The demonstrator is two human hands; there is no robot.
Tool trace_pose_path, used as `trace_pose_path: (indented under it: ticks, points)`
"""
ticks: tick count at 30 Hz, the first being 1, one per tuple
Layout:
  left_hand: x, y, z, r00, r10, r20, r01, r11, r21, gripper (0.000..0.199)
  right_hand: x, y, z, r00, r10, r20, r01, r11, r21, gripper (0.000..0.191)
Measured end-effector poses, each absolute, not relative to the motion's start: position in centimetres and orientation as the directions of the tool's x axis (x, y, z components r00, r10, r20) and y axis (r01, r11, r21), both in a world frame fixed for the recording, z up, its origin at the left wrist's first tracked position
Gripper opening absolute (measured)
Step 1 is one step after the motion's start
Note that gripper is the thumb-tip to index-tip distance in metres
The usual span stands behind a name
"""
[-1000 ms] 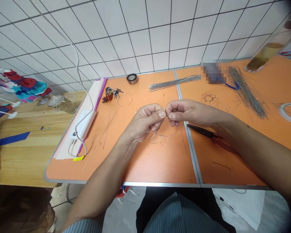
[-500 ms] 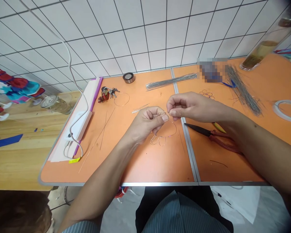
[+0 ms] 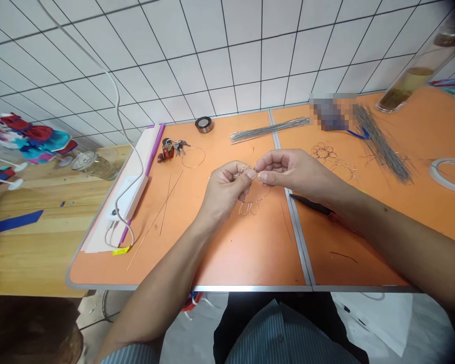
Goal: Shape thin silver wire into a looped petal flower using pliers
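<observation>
Over the middle of the orange table point(image 3: 250, 253), my left hand point(image 3: 229, 187) pinches a thin wire ring between thumb and fingers. Small petal-like loops of this wire ring point(image 3: 249, 208) hang below my fingers. My right hand point(image 3: 282, 168) is closed in a pinch, its thumb and fingertips meeting the wire right beside my left thumb. The fingers cover the exact spot where the wire is gripped. Just below my right wrist lie scissors point(image 3: 310, 203) with dark blades, their handles mostly hidden by my forearm.
A wire flower point(image 3: 323, 150) lies beyond my right hand. Bundles of straight wire point(image 3: 269, 130) and grey wire point(image 3: 382, 144) lie toward the wall. Also around are keys point(image 3: 179, 146), a tape roll point(image 3: 203, 124), a white power strip point(image 3: 129, 199), a white ring point(image 3: 449, 174) and a glass bottle point(image 3: 405, 91).
My right hand has moved left and its fingertips now meet the wire at my left hand. The wire loops sit slightly higher, and the view has shifted slightly.
</observation>
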State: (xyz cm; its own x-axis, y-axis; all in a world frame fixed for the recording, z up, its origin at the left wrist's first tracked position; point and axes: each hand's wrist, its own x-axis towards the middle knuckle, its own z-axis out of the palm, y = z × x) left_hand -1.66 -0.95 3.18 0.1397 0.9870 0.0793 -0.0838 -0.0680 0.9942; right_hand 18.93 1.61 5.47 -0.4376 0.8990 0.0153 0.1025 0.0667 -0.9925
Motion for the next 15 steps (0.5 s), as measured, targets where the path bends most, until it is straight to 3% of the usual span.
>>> trace_pose_path:
  ticks: [10, 15]
  points:
    - [-1.46, -0.59, 2.71, 0.112, 0.993, 0.046, -0.093, -0.036, 0.995, 0.039, 18.39, 1.52, 4.94, -0.391, 0.918, -0.072, 0.146, -0.016, -0.989, 0.026]
    - [-1.40, -0.64, 2.67, 0.123, 0.992, 0.013, -0.135, 0.004, 0.991, 0.038, 18.12, 1.43, 4.72, -0.356, 0.933, -0.045, 0.141, 0.006, -0.990, 0.021]
